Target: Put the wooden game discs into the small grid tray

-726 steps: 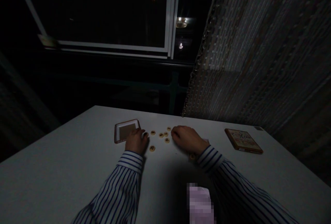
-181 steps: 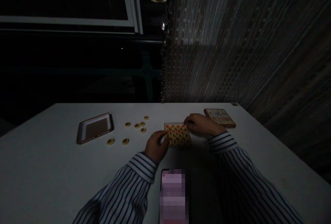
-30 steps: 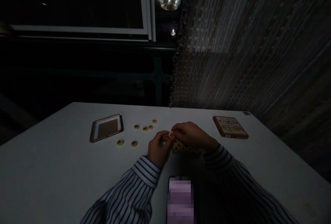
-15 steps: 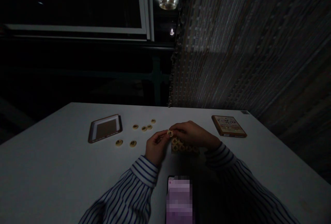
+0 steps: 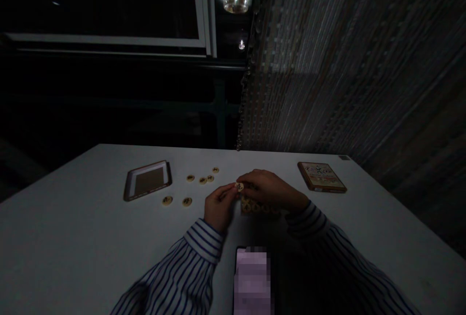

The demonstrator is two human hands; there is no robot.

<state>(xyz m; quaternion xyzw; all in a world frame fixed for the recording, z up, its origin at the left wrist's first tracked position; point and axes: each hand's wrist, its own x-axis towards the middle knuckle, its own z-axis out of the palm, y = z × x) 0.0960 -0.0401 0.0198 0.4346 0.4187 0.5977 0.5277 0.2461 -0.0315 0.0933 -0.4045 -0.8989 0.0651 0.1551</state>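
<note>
Both my hands meet over a small box of round game pieces [image 5: 255, 206] near the middle of the white table [image 5: 91, 237]. My left hand [image 5: 218, 207] and my right hand [image 5: 267, 190] pinch one round cream piece [image 5: 239, 187] between their fingertips, just above the box's far left corner. The right hand covers most of the box. Several loose cream pieces [image 5: 202, 179] lie on the table to the left of my hands, two more of them [image 5: 176, 201] closer to me.
An open box tray [image 5: 147, 186] with a brown inside lies at the left. A flat box lid [image 5: 321, 176] with a printed top lies at the right. A phone [image 5: 252, 281] lies between my forearms. A woven blind hangs behind the table.
Over the last second both hands stay pinched on the round piece, barely shifting. Six seconds ago the hands rested on the box's edges with its pieces exposed.
</note>
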